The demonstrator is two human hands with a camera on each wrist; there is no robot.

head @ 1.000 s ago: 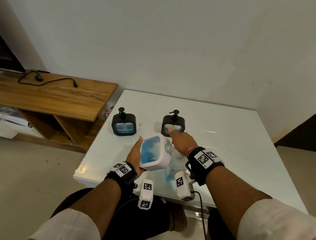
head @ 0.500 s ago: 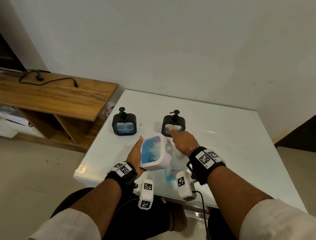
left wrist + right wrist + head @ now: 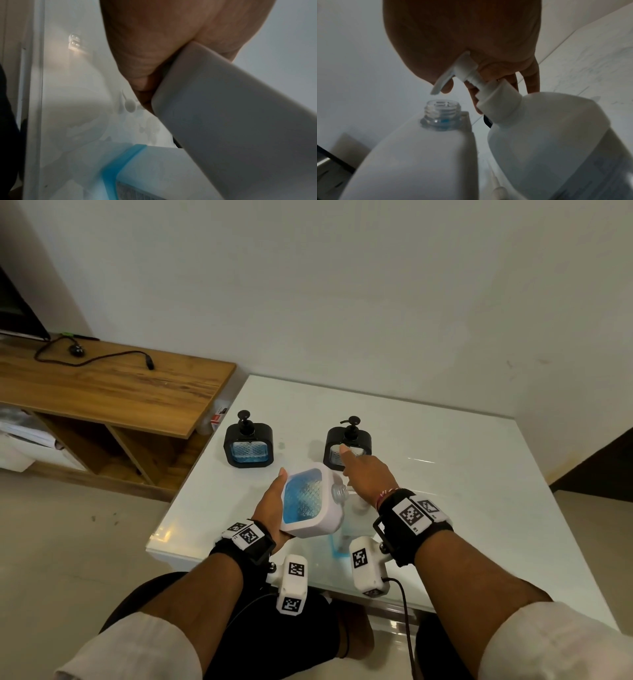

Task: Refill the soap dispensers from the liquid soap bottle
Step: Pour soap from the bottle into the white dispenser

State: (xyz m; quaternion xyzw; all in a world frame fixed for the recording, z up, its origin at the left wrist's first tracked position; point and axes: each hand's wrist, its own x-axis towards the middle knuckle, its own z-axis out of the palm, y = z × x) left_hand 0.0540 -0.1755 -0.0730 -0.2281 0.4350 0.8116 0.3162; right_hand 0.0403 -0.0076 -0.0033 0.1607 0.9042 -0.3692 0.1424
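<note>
The left hand (image 3: 270, 508) grips the white soap dispenser (image 3: 310, 501), uncapped and part full of blue soap, tilted above the worktop (image 3: 462, 491) at 6 o'clock; its open neck points toward 2 o'clock, under the spout of the liquid soap bottle (image 3: 547, 135); the right hand (image 3: 368, 474) presses that bottle's pump head (image 3: 464, 67); two black dispensers (image 3: 248, 445) stand capped at 12 o'clock, so I judge refilling under way.

White sleeves (image 3: 548, 645) are rolled up both forearms. Each wrist wears a black strap (image 3: 407, 525) carrying white blocks (image 3: 293, 583) printed with black square codes; a black cable (image 3: 406, 611) trails off. Dark trousers (image 3: 274, 638).
</note>
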